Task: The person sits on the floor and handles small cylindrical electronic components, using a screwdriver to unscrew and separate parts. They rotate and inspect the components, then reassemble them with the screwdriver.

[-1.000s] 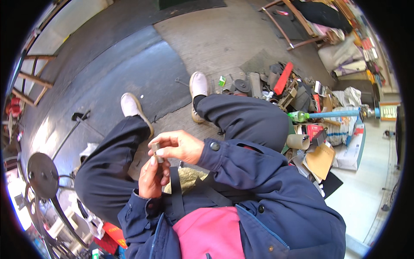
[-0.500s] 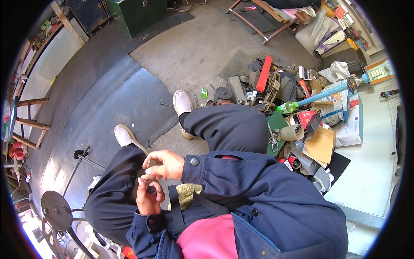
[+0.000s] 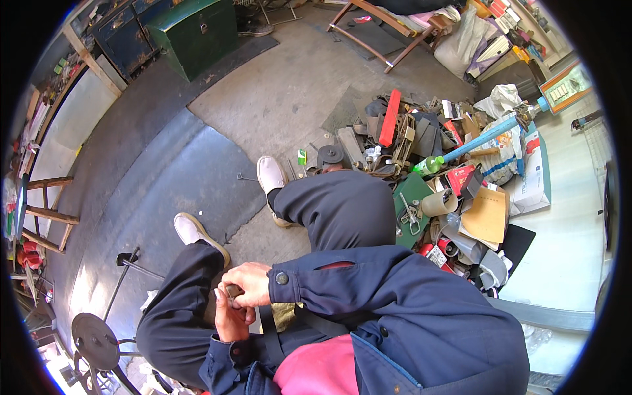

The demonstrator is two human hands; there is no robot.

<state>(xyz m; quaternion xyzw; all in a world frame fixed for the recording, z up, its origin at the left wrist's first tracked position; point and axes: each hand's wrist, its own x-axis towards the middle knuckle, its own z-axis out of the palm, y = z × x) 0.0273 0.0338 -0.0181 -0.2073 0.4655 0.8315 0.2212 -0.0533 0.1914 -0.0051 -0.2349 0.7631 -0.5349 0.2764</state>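
Above my lap both hands come together. My right hand (image 3: pixel 251 283) is closed over a small grey-brown piece (image 3: pixel 234 290), too small and covered to name. Just below it, my left hand (image 3: pixel 230 320) has its thumb raised against the right fingers and its other fingers curled; what they hold is hidden. A yellowish, rough-looking lump or cloth (image 3: pixel 283 316) lies on my lap behind dark straps (image 3: pixel 270 332), partly covered by my right sleeve.
A black round-plated metal stand (image 3: pixel 95 341) is at the lower left. To the right lies a heap of tools and scraps with a red bar (image 3: pixel 390 118), a blue pole (image 3: pixel 480 139) and a tan envelope (image 3: pixel 486 216). A green box (image 3: pixel 191 39) stands far off.
My right hand has moved down onto my left hand, so the two now overlap. The dark round thing seen in my left hand is now covered. The view has tilted slightly.
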